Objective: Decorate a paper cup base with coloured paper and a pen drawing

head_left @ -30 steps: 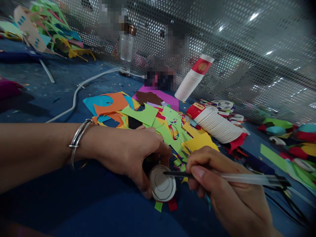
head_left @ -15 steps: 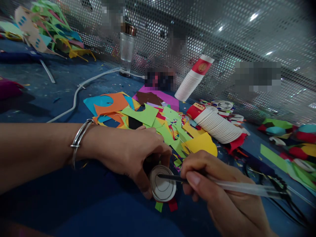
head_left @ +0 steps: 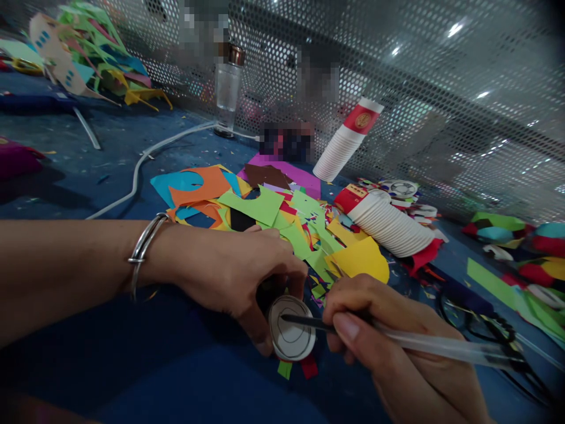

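Observation:
My left hand (head_left: 238,274), a silver bangle on its wrist, curls its thumb and fingers around the rim of a small white paper cup base (head_left: 293,338). Curved dark lines are drawn on the base's round face, one ring inside another. A green paper strip (head_left: 285,370) and a red paper strip (head_left: 309,366) stick out below it. Between the thumb and fingers of my right hand (head_left: 375,335) is a pen (head_left: 419,343) with a clear barrel and a dark front end. The pen's tip meets the white face near its middle.
Coloured paper scraps (head_left: 269,209) lie beyond my hands. One stack of paper cups (head_left: 388,221) lies at the right; another stack of paper cups (head_left: 342,150) leans by the perforated metal screen (head_left: 282,70). A glass bottle (head_left: 227,94) stands near a white cable (head_left: 141,159). Eyeglasses (head_left: 463,312) rest beside my right hand.
The pen's tip has shifted slightly down and left on the white face, and its rear end sits a little lower. My left hand and the cup base stay in place.

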`<state>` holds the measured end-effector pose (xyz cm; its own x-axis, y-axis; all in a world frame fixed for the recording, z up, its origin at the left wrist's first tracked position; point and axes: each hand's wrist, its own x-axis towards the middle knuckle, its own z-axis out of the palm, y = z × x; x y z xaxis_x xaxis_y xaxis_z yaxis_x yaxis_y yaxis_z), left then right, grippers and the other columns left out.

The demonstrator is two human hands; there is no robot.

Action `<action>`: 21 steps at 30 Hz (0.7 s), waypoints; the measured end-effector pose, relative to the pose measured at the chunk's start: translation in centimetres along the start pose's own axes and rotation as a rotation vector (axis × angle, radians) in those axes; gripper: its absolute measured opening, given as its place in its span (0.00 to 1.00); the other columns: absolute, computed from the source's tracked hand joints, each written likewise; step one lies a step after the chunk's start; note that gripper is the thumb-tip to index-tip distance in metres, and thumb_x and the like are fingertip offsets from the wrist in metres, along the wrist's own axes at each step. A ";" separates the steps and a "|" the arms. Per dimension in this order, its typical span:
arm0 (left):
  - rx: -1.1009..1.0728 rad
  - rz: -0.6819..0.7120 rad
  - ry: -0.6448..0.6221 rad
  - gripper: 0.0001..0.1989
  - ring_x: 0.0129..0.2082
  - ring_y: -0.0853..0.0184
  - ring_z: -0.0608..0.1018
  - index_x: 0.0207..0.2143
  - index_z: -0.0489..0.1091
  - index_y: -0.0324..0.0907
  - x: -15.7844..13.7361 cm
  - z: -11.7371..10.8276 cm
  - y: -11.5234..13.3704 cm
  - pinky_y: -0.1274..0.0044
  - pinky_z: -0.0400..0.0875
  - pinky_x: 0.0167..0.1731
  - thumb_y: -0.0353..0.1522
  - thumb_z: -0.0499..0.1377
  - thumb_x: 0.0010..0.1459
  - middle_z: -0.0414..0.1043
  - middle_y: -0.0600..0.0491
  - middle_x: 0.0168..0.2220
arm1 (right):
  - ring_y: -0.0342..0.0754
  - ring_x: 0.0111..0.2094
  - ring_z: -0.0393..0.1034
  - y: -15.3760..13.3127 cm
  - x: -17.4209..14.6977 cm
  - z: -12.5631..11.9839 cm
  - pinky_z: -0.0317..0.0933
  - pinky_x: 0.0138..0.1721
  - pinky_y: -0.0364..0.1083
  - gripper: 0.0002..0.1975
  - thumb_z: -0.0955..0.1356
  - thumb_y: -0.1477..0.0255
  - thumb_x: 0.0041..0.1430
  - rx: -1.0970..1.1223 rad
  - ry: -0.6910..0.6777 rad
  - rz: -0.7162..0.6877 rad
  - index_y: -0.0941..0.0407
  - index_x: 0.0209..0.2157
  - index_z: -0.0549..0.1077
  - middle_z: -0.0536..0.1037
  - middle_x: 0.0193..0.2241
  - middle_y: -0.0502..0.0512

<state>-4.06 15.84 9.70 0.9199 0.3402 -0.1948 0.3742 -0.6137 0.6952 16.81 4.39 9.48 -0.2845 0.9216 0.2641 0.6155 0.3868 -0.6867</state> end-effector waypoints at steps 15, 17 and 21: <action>0.024 -0.006 -0.003 0.22 0.47 0.59 0.76 0.44 0.77 0.47 0.1 -0.1 0.1 0.75 0.68 0.39 0.36 0.78 0.47 0.77 0.55 0.43 | 0.41 0.21 0.68 0.5 -0.1 -0.5 0.60 0.23 0.42 0.12 0.62 0.73 0.70 -0.025 -0.087 -0.027 0.51 0.32 0.73 0.73 0.22 0.45; 0.028 -0.010 -0.002 0.22 0.47 0.59 0.76 0.44 0.77 0.47 0.1 -0.1 0.3 0.75 0.68 0.39 0.35 0.78 0.47 0.77 0.55 0.43 | 0.43 0.21 0.68 0.7 -0.4 -0.7 0.60 0.22 0.43 0.12 0.62 0.72 0.71 -0.024 -0.097 -0.005 0.50 0.32 0.73 0.73 0.22 0.47; 0.073 -0.019 0.006 0.23 0.45 0.61 0.76 0.45 0.78 0.47 0.0 -0.2 0.5 0.75 0.66 0.38 0.35 0.78 0.46 0.77 0.56 0.42 | 0.48 0.22 0.69 1.7 -1.4 -1.3 0.61 0.20 0.46 0.10 0.65 0.70 0.69 -0.028 -0.103 0.057 0.49 0.34 0.77 0.75 0.24 0.51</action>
<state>-3.91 15.67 10.19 0.9118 0.3565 -0.2036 0.3997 -0.6574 0.6387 19.17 3.80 8.82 -0.3213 0.9345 0.1529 0.6529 0.3356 -0.6790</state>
